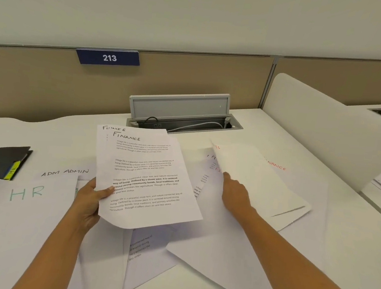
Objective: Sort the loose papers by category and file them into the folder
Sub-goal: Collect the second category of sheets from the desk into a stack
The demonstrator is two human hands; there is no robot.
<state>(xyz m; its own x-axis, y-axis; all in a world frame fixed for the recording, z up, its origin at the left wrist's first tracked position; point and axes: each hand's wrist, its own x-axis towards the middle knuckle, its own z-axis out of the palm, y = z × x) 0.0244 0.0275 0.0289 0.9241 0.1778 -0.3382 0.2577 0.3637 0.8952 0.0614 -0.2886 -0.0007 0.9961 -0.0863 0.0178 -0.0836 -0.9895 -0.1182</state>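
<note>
White worktop (277,133): left hand (89,201) clamps Finance sheets (146,177); right hand (235,193), fingers apart, lifts a sheet (257,179). Thin one-sided grip may let sheets slip and remix.

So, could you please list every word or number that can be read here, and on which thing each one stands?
"213": blue plate on the partition.
"FINANCE", twice: top of the sheets in the left hand; printed body begins "Village life is a peaceful".
"ADM ADMIN": papers on the desk.
"HR": green, sheet at left.
"NANCE": red, cut off, paper at right.
Yellow folder tab: too small to read.
</note>
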